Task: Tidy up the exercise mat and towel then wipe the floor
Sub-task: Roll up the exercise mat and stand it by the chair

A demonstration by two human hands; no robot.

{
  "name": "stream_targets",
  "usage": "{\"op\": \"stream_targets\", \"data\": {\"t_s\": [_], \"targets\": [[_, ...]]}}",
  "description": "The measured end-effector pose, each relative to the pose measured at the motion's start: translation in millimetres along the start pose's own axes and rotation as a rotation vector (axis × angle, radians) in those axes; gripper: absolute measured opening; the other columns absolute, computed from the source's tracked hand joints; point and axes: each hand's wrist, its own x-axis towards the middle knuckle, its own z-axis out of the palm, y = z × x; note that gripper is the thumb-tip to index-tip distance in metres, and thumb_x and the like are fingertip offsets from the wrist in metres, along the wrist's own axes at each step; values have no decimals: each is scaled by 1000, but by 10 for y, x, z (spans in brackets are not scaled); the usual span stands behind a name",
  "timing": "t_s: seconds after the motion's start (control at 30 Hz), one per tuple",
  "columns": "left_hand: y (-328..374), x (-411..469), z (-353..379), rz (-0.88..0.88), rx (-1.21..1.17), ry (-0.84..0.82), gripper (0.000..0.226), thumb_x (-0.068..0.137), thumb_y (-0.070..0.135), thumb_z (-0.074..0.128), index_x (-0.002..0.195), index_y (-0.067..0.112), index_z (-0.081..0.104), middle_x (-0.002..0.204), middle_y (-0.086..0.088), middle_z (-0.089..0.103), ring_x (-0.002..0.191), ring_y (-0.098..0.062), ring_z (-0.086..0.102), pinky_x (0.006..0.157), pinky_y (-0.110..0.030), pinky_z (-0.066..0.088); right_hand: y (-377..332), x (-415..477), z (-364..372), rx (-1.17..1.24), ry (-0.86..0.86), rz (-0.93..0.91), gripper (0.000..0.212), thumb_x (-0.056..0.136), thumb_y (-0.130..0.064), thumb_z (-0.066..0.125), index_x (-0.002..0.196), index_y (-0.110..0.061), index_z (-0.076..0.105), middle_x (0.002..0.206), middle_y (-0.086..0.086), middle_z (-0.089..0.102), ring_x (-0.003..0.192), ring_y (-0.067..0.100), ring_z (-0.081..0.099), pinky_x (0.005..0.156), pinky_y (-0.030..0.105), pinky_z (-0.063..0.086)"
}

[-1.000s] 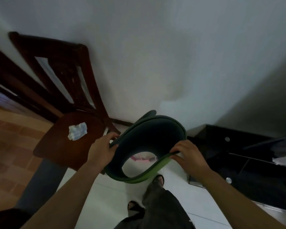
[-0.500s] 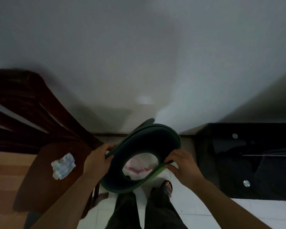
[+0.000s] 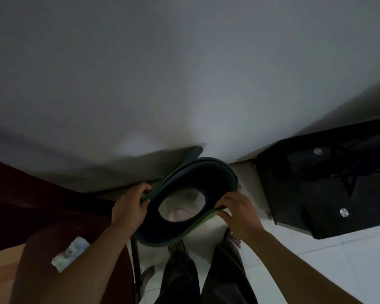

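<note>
Pale grey wall [image 3: 184, 84] rises over white floor tiles [image 3: 316, 260]. Between both hands is the loosely rolled green exercise mat [image 3: 219, 178], held off the floor with its open end facing up. The left hand [image 3: 130, 210] grips the roll's left edge, fingers curled over it; the right hand [image 3: 237, 209] pinches the right edge. Left of the left hand stands a dark wooden chair [image 3: 42, 216] bearing a crumpled pale cloth [image 3: 70, 253]. Right of the right hand sits a black glass stand [image 3: 327, 189].

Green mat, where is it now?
In the head view's lower middle, the green mat is curled into a loop, gripped between the left hand and right hand.
</note>
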Motion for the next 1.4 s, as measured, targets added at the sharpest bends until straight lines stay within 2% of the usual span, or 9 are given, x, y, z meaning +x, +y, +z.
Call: {"op": "stream_targets", "data": {"t_s": [0.23,0.47,0.6,0.77,0.97,1.03,1.1,1.2,1.4], "targets": [[-281,201,275,16,1,-13,26,88,18,61,112,24,54,113,5,60,96,-22,60,70,-36,50,50,51,435,11,-22,68,11,72,-21,77,80,-20,70,84,-6,64,83,16,60,73,29,51],[-403,209,261,-61,30,-108,49,90,20,57,135,24,39,137,-4,40,118,-24,49,84,-37,48,-152,74,550,4,-19,37,24,65,-17,82,86,-15,71,95,1,65,93,21,62,74,26,48],[-392,132,158,10,-19,-119,57,89,20,60,139,26,34,140,-2,38,124,-22,44,92,-35,45,-272,34,549,-24,-81,13,29,64,-16,83,89,-17,71,99,0,66,97,21,62,75,29,53],[-335,-22,2,101,-47,-131,59,88,23,62,140,25,34,141,0,39,128,-19,41,99,-31,40,-421,-58,322,14,-134,56,29,84,-22,66,112,-18,64,124,-2,55,121,15,46,97,29,42],[-63,-200,-342,201,-82,-107,56,89,26,60,139,23,36,143,0,39,132,-18,38,106,-33,35,-732,-190,-158,13,-82,100,35,87,-33,61,121,-25,58,130,-7,52,122,12,43,99,25,35],[82,-278,-480,240,-99,-90,54,90,27,59,139,22,38,142,0,40,130,-18,39,105,-33,36,-846,-284,-315,36,-34,136,34,86,-37,61,119,-29,57,130,-8,53,122,13,44,105,35,34],[240,-356,-625,273,-112,-89,52,90,31,57,138,23,38,142,1,40,129,-18,40,104,-34,39,-962,-390,-473,82,9,180,34,84,-42,61,117,-33,57,126,-10,55,116,13,49,101,45,37],[486,-473,-814,378,-64,-138,53,90,39,54,139,25,38,142,2,40,132,-19,37,105,-38,38,-1145,-569,-725,125,62,241,35,85,-46,59,116,-30,59,118,-8,60,106,14,55,93,37,43],[1052,-759,-1075,589,-19,-180,50,89,38,55,135,21,44,139,-1,44,127,-20,42,106,-38,36,-1404,-1106,-1152,199,194,327,37,88,-45,55,120,-25,58,119,-7,58,111,12,50,93,26,41]]}}
